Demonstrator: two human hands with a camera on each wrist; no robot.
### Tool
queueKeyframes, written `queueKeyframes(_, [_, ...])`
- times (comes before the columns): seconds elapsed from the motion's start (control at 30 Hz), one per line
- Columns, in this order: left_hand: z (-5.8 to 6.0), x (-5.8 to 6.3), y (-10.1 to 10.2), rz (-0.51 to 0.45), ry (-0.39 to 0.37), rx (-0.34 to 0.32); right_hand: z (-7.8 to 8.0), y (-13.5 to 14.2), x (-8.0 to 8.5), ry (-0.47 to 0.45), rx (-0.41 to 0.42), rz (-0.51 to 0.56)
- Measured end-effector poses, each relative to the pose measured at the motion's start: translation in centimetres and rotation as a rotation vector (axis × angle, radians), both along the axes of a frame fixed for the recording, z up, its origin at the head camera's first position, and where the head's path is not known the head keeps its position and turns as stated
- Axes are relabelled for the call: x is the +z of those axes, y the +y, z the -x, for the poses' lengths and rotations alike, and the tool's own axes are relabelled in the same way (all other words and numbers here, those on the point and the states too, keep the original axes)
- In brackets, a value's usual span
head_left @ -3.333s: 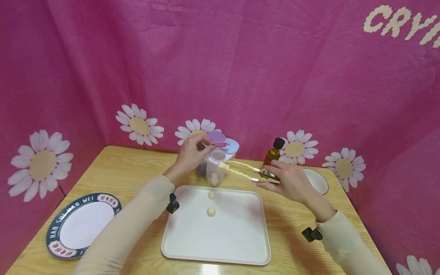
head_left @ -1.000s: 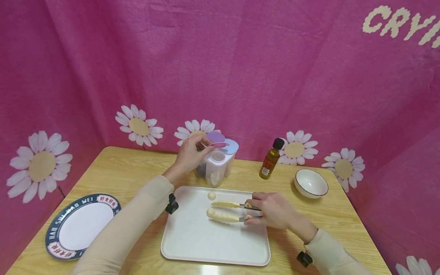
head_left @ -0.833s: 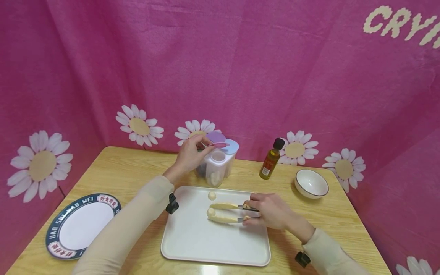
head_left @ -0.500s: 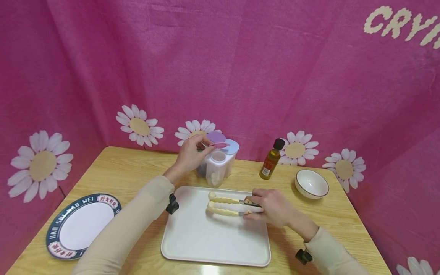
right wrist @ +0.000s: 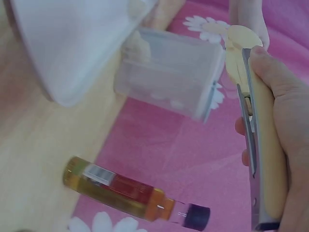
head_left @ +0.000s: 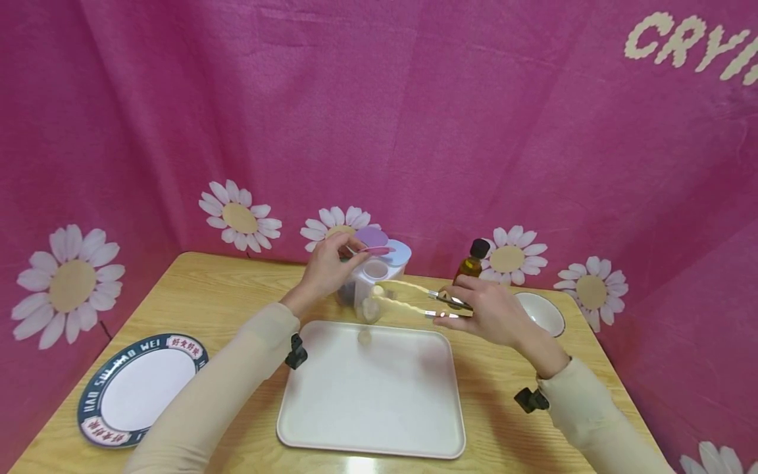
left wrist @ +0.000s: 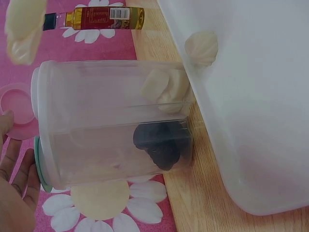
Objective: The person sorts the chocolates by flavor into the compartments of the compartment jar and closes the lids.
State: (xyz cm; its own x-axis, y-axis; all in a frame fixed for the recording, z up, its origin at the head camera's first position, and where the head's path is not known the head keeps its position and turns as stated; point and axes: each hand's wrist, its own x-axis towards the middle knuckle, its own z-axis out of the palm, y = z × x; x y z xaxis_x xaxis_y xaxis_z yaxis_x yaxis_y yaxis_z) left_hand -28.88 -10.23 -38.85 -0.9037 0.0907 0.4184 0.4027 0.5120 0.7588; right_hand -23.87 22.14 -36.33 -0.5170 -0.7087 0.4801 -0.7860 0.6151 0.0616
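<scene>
My left hand [head_left: 330, 261] pinches the raised pink lid [head_left: 381, 250] of a clear multi-compartment storage container [left wrist: 91, 92]. In the left wrist view, pale pieces [left wrist: 166, 89] and dark pieces [left wrist: 159, 142] lie in separate compartments. My right hand [head_left: 491, 311] grips tongs [head_left: 408, 305] with cream-coloured arms. Between their tips is a small cream bun [head_left: 378, 290], just in front of and below the container's uncovered round opening [head_left: 376, 268]. One pleated bun [left wrist: 202, 48] sits near the far edge of the white tray [head_left: 373, 408].
An oil bottle [head_left: 471, 266] with a black cap stands behind my right hand. The white bowl [head_left: 543, 316] at the right is partly hidden by that hand. At the left lies a plate [head_left: 148, 388] with a dark lettered rim. A pink flowered cloth [head_left: 403, 131] hangs behind.
My right hand lowered the tongs to the tray, closed them on the nearer bun and lifted it up to the container. The left hand stays at the pink lid.
</scene>
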Motion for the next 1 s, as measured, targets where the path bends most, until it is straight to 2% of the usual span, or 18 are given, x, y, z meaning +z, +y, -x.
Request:
queueKeyframes(0.2, [0.0, -0.1, 0.0, -0.002, -0.008, -0.002, 1.9, -0.5, 1.1, 0.044, 0.003, 0.024])
queueKeyframes(0.5, [-0.1, 0.0, 0.0, -0.009, -0.037, -0.003, 3.4, -0.7, 1.3, -0.036, -0.04, 0.007])
queueKeyframes(0.73, [-0.1, 0.0, 0.0, -0.003, -0.023, -0.006, 3.2, -0.5, 1.3, -0.035, -0.038, 0.021])
queueKeyframes(1.0, [-0.1, 0.1, 0.0, -0.001, -0.025, -0.007, 1.5, 0.8, 0.3, -0.007, -0.052, -0.008])
